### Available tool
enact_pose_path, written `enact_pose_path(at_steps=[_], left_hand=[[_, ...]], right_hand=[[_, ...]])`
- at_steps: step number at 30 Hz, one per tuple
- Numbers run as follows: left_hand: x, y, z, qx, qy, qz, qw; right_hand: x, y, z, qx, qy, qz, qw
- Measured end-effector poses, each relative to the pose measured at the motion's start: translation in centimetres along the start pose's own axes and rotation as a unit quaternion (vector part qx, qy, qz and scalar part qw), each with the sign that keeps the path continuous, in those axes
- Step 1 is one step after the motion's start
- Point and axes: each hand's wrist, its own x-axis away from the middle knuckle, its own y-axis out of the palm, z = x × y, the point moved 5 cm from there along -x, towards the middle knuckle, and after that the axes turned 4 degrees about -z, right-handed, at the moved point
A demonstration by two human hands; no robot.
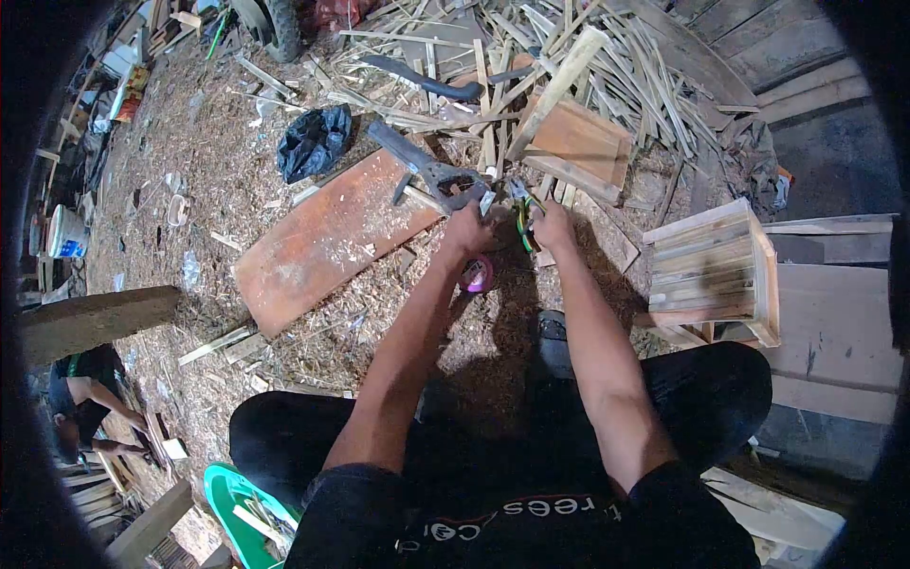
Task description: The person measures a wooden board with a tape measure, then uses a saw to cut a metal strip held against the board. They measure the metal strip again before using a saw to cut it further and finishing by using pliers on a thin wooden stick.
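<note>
My right hand (553, 228) is closed around pliers (524, 216) with green and yellow handles, their jaws pointing away from me. Close by on the left, my left hand (467, 230) is closed on a small pale piece (486, 202) whose kind I cannot make out. Just beyond that hand lies a handsaw (403, 150) with a dark grip, and a hammer (420, 194) with a light wooden handle rests beside it. Below my left hand sits a pink tape roll (477, 273) on the shavings.
An orange-brown board (322, 242) lies left of my arms. Wood strips (616, 90) are piled ahead, near a wooden tray-like frame (578, 142). A slatted wooden piece (706, 270) stands on the right. A green basin (223, 498) and another person (90, 398) are at lower left.
</note>
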Motion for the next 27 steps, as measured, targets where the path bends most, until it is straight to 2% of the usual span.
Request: enact_pose_path(at_steps=[3,4,7,11,14,15,18,20,22,23,26,27], left_hand=[[-0.1,-0.1,1.1,0.004,-0.006,0.000,1.000],[0.0,-0.3,1.8,0.006,-0.006,0.005,1.000],[-2.1,2.0,0.5,0.248,-0.058,-0.046,0.966],[-1.9,-0.5,3.6,0.341,-0.004,-0.020,0.940],[-2.4,-1.3,3.1,0.278,0.049,0.046,0.958],[-2.3,-1.3,2.5,0.282,0.005,0.031,0.959],[-2.3,-1.8,1.4,0.233,0.037,0.089,0.968],[-2.9,-2.1,0.0,0.214,0.055,0.173,0.960],[-1.7,-3.8,0.7,0.214,0.054,0.256,0.941],[-2.0,-3.9,0.5,0.237,0.059,0.244,0.938],[-2.2,-2.9,0.0,0.359,0.037,0.089,0.928],[-2.1,-3.0,0.2,0.357,0.031,0.081,0.930]], right_hand=[[0.9,-1.5,-0.9,-0.066,-0.031,-0.036,0.997],[1.2,-2.2,-1.4,-0.087,-0.039,-0.018,0.995],[0.9,-2.2,-2.3,-0.142,-0.064,0.059,0.986],[0.5,-2.7,-5.2,-0.222,-0.093,0.024,0.970],[-0.3,-1.2,-4.6,-0.274,-0.073,-0.008,0.959],[-0.6,-0.8,-4.7,-0.283,-0.074,-0.023,0.956],[-1.2,0.3,-5.2,-0.322,-0.083,-0.050,0.942],[-0.9,0.6,-5.9,-0.366,-0.095,-0.042,0.925],[-0.8,0.7,-6.5,-0.433,-0.089,-0.092,0.892],[-0.6,0.5,-6.8,-0.465,-0.085,-0.116,0.874],[-0.3,0.4,-7.0,-0.489,-0.048,-0.144,0.859],[-0.5,0.7,-6.7,-0.488,-0.041,-0.149,0.859]])
